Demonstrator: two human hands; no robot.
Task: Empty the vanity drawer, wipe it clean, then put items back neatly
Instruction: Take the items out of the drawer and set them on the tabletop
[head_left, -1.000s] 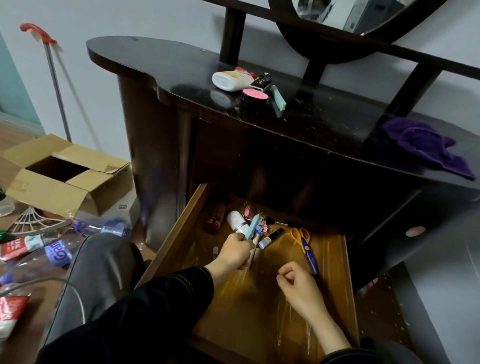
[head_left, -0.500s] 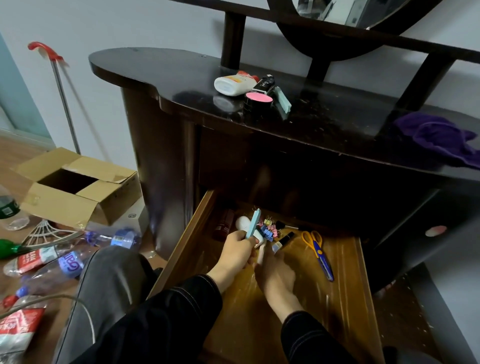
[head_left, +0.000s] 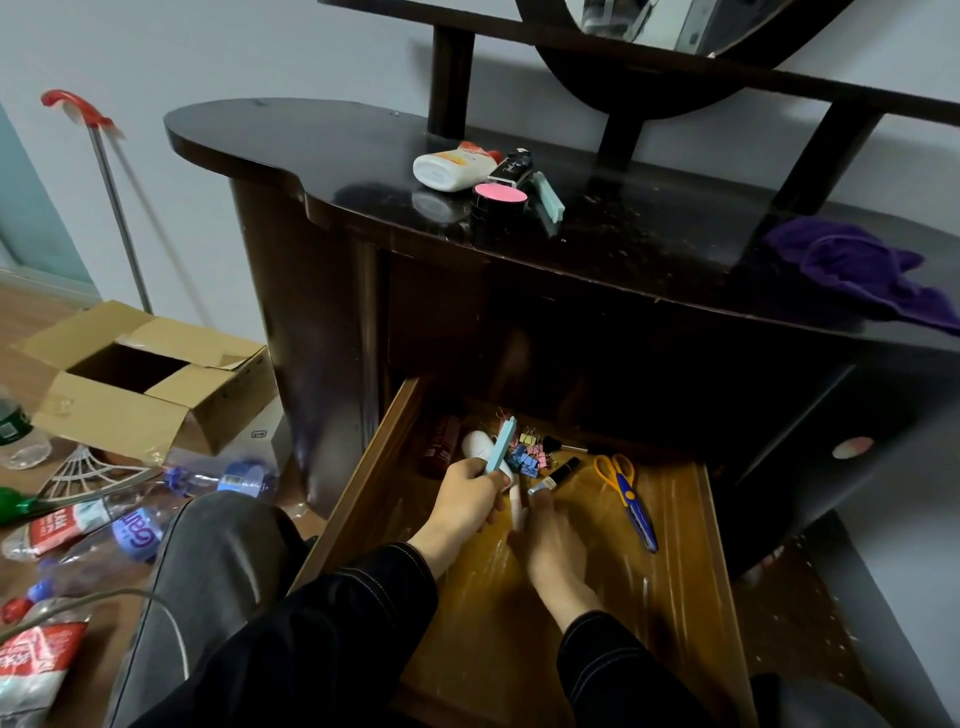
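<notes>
A glossy black-brown vanity top (head_left: 363, 171) carries a white bottle (head_left: 452, 169) with an orange-red cap, a black jar (head_left: 500, 197) with a pink lid, a pale teal comb (head_left: 549, 196) and a crumpled purple cloth (head_left: 857, 270). The drawer (head_left: 675, 597) below is amber-brown wood, holding scissors (head_left: 626, 493) with orange handles and blue blades, pink, blue and yellow binder clips (head_left: 527, 457), a dark red tube (head_left: 441, 447), a white roll-on bottle (head_left: 477, 447) and a pale blue stick (head_left: 501, 444). Elsewhere are black sleeves (head_left: 337, 623) with pale stitching, grey trousers (head_left: 218, 561), a tan cardboard box (head_left: 156, 415) and a red-handled silver pole (head_left: 115, 208).
</notes>
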